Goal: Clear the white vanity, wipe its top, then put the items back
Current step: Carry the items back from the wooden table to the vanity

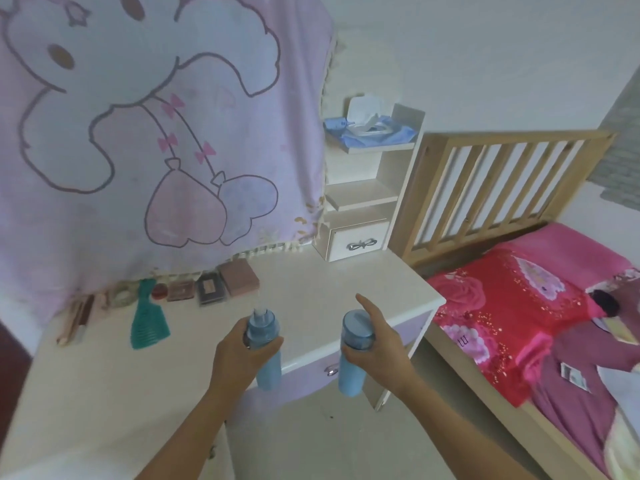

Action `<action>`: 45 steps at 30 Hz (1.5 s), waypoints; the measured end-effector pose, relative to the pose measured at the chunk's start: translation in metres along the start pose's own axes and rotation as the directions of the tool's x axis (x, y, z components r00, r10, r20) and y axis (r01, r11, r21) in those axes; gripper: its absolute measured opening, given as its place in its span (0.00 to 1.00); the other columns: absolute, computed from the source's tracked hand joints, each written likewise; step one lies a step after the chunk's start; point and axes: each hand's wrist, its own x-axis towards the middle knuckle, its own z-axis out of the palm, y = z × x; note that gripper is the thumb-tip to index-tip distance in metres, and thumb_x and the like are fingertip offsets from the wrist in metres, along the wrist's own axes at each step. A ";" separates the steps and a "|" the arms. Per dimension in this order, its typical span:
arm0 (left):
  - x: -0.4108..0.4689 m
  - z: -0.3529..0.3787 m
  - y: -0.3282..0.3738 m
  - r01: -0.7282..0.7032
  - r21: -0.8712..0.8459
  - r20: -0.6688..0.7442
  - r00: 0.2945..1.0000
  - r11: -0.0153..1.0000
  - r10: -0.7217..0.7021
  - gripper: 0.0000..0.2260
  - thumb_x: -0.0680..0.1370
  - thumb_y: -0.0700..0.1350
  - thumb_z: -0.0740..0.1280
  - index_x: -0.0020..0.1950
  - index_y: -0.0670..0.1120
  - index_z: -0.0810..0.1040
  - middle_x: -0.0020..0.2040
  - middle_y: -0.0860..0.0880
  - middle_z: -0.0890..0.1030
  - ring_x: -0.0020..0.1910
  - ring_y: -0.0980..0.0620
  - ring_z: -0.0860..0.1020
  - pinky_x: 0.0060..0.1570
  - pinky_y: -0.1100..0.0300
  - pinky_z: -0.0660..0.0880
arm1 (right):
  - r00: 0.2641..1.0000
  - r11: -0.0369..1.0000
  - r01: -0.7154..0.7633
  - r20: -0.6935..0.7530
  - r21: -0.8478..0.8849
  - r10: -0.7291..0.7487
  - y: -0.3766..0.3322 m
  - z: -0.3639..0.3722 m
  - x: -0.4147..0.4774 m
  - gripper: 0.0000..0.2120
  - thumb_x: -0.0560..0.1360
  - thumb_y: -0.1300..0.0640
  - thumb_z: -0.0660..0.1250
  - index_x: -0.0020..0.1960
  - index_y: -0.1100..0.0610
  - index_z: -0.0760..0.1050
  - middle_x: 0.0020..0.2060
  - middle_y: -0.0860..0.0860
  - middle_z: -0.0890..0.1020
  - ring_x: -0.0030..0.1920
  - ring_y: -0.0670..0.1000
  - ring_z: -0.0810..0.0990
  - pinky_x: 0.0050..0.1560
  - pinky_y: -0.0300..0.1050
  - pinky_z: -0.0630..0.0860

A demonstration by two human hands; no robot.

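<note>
As hands grip, both bottles upright

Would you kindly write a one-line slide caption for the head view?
Left hand grips one blue bottle, right hand another blue bottle, by the white vanity.

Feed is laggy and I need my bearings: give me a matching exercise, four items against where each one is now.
Items
1. teal comb
2. wipes pack
3. wide-capped blue bottle
4. narrow-topped blue bottle

Places
A. held in the left hand
B. on the top shelf
C. held in the right hand
D. lying on the vanity top

Pairs: 1-D, 2-B, 3-C, 4-A
</note>
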 end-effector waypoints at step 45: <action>0.356 0.070 -0.075 0.241 -0.012 -0.127 0.962 0.971 -0.240 0.27 0.69 0.45 0.73 0.66 0.47 0.67 0.63 0.45 0.72 0.62 0.46 0.71 0.58 0.55 0.70 | 0.995 0.992 -0.042 0.083 -0.121 0.052 0.060 0.134 0.432 0.30 0.63 0.61 0.77 0.61 0.58 0.67 0.53 0.49 0.74 0.56 0.51 0.74 0.53 0.34 0.69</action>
